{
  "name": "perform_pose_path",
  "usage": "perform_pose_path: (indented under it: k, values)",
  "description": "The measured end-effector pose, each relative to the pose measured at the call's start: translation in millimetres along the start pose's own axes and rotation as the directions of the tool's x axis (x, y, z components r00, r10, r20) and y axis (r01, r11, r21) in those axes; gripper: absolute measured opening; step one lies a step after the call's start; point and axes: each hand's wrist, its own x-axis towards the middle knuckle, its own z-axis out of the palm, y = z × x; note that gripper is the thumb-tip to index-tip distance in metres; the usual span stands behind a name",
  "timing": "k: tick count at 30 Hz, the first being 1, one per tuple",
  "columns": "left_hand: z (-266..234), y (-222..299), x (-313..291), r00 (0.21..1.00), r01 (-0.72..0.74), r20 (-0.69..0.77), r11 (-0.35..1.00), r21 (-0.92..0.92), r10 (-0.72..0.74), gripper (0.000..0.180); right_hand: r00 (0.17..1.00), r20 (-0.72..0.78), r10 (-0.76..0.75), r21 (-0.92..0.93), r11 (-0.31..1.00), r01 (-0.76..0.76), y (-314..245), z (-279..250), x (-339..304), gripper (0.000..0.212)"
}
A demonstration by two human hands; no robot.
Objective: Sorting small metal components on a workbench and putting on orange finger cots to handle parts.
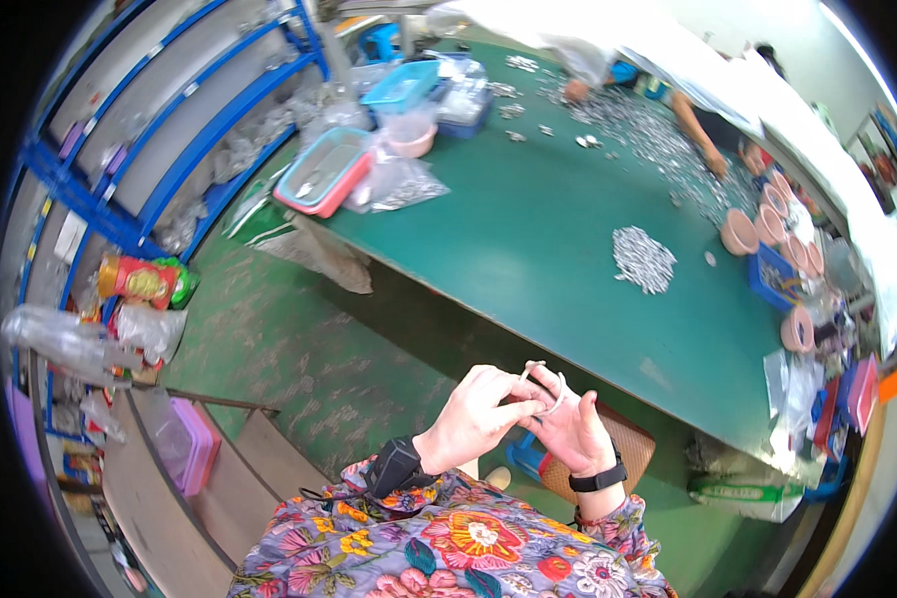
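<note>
In front of my body, my right hand [579,437] is turned palm up with its thumb held apart. A narrow whitish strip [560,395] curves around the fingers of that hand; it looks like tape or a band, but its kind cannot be made out. My left hand [476,417] comes in from the left, thumb and fingers pinched together against the right fingers, on the strip. Part of the strip is hidden behind the fingertips. Both hands are above the floor, just off the near edge of the green table [468,249].
On the table lie a pile of small silvery pieces [644,260] and a larger spread [648,130], where another person's hand [716,162] reaches in. Plastic tubs [327,171] stand far left, pink cups [739,233] right. A brown stool [628,448] is below my hands; blue shelving [80,184] lines the left.
</note>
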Motion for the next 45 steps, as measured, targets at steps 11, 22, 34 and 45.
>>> perform_pose_path:
  k: [11, 22, 34, 45]
  values:
    - [-231.1, -101.5, -124.2, 0.869, 0.405, -0.361, 0.906, 0.122, -0.339, 0.039, 0.868, 0.171, 0.466, 0.091, 0.870, -0.485, 187.4, 101.7, 225.4, 0.078]
    - [-498.2, -255.2, -223.3, 0.692, 0.612, -0.589, 0.771, 0.174, -0.417, 0.053, 0.760, 0.357, 0.543, -0.360, 0.831, -0.425, 372.7, 275.6, 476.5, 0.078]
    - [-683.6, -446.1, -228.3, 0.601, 0.535, -0.564, 0.810, -0.242, -0.566, 0.017, 0.760, 0.603, 0.245, -0.797, 0.241, 0.554, 472.0, 368.8, 714.3, 0.074]
    - [-853.1, -643.7, -256.5, 0.240, 0.307, -0.542, 0.593, -0.745, -0.805, 0.011, 0.645, 0.673, 0.362, -0.716, 0.101, 0.690, 610.0, 449.8, 960.2, 0.073]
